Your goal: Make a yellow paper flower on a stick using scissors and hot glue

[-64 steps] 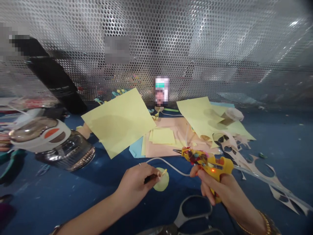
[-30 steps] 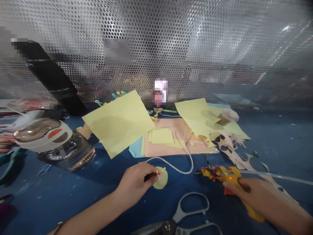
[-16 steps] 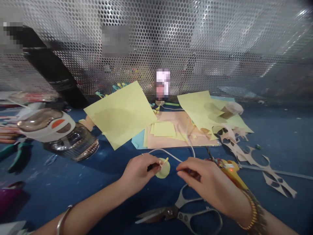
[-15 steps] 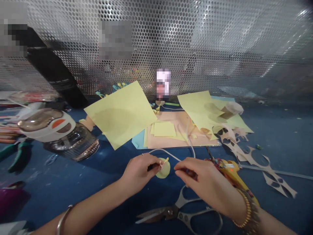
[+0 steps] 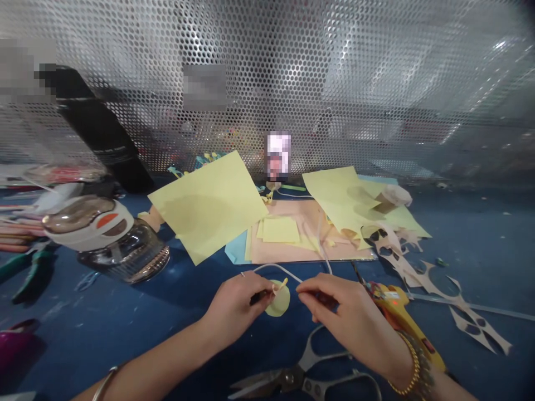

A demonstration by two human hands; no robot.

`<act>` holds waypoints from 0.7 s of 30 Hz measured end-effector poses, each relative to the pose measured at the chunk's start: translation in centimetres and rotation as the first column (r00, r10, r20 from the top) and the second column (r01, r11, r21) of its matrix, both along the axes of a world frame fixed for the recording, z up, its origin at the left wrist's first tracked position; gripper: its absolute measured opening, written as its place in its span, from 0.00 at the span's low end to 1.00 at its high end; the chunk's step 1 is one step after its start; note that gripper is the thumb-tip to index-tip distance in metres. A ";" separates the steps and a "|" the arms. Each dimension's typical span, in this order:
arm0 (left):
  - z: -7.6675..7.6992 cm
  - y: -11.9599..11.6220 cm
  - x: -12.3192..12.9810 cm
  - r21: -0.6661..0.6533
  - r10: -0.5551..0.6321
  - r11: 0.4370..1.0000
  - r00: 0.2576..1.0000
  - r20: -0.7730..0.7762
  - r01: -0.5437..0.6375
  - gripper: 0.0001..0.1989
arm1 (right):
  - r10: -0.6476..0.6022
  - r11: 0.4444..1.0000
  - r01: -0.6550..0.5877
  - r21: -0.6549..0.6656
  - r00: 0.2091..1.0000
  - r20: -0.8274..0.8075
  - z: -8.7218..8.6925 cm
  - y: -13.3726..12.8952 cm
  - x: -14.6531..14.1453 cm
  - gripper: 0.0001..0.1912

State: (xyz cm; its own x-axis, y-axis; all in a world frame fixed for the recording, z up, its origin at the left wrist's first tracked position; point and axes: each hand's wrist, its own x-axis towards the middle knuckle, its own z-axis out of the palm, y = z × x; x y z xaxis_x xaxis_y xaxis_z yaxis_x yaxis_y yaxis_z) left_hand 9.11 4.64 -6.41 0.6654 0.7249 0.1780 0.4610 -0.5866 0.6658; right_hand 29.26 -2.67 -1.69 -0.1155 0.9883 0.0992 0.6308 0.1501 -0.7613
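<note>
My left hand (image 5: 244, 298) is closed in a pinch on a small rolled paper piece (image 5: 281, 284), pinkish with a yellow tip. Against it sits a round pale-yellow paper disc (image 5: 279, 303), partly behind my fingertips; whether the two are joined I cannot tell. Just right of the disc, apart from it, my right hand (image 5: 340, 309) has thumb and forefinger pressed together. Anything between those fingertips is too small or hidden to make out. Scissors (image 5: 288, 379) lie partly under my right hand, blades pointing left. A yellow glue gun (image 5: 399, 312) rests beyond my right wrist.
Yellow paper sheets (image 5: 209, 209) and a stack of small yellow squares (image 5: 279, 229) lie ahead. Cut paper scraps (image 5: 422, 278) spread at right. A clear jar with a white band (image 5: 121, 239), green-handled pliers (image 5: 35, 273) and a black box (image 5: 100, 133) stand or lie at left. A white cord (image 5: 288, 272) runs behind my hands.
The whole view has shifted slightly, so most things appear a little lower. My hands keep nearly the same pose, the right fingertips still just beside the disc.
</note>
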 end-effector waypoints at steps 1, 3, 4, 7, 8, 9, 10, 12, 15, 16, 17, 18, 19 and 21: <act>0.0 0.0 0.0 0.003 0.001 1.000 1.000 0.005 -0.001 0.07 | 0.002 1.000 -0.002 0.015 1.000 0.000 0.1 0.0 0.0 0.06; 0.0 -0.2 0.1 0.017 0.000 1.000 1.000 0.015 0.000 0.06 | 0.015 0.999 -0.016 0.044 1.000 0.005 0.4 -0.1 0.1 0.07; 0.0 -0.3 0.1 0.033 0.000 0.999 1.000 0.022 -0.001 0.06 | 0.021 0.998 -0.022 0.061 1.000 0.011 0.6 -0.2 0.1 0.07; 0.4 -0.7 0.2 0.088 -0.002 0.996 0.998 0.062 -0.003 0.06 | 0.027 0.991 -0.030 0.130 0.999 0.023 1.4 -0.6 0.2 0.07; 0.6 -0.8 0.2 0.101 -0.006 0.995 0.997 0.082 -0.002 0.06 | 0.029 0.987 -0.033 0.160 0.999 0.028 1.7 -0.7 0.3 0.07; 0.8 -0.9 0.2 0.109 -0.010 0.994 0.995 0.104 -0.001 0.06 | 0.031 0.979 -0.038 0.198 0.999 0.036 2.1 -0.8 0.4 0.07; 1.1 -1.0 0.2 0.113 -0.018 0.994 0.992 0.125 0.003 0.06 | 0.031 0.969 -0.042 0.244 0.998 0.048 2.5 -1.0 0.4 0.07; 2.0 -1.2 0.1 0.121 -0.029 0.993 0.985 0.168 0.008 0.06 | 0.013 0.935 -0.043 0.352 0.996 0.086 3.5 -1.3 0.6 0.08; 3.6 -1.6 0.0 0.132 -0.038 0.991 0.975 0.218 0.009 0.07 | -0.036 0.861 -0.051 0.505 0.986 0.160 4.8 -1.7 0.8 0.11; 4.2 -1.7 -0.1 0.133 -0.035 0.991 0.974 0.225 0.005 0.07 | -0.058 0.834 -0.053 0.549 0.982 0.182 5.2 -1.8 0.9 0.12; 4.8 -1.8 -0.2 0.132 -0.046 0.991 0.973 0.225 0.016 0.08 | -0.078 0.808 -0.055 0.587 0.977 0.199 5.5 -2.0 1.0 0.14; 5.5 -2.0 -0.3 0.135 -0.039 0.991 0.970 0.241 0.006 0.08 | -0.100 0.780 -0.052 0.624 0.973 0.206 5.8 -2.2 1.2 0.17; 6.2 -2.1 -0.3 0.138 -0.050 0.990 0.963 0.266 0.013 0.08 | -0.121 0.752 -0.047 0.658 0.971 0.207 6.1 -2.4 1.4 0.21; 7.6 -2.2 -0.4 0.168 -0.068 0.986 0.942 0.328 0.012 0.08 | -0.165 0.708 0.001 0.706 0.973 0.164 6.4 -2.9 1.7 0.29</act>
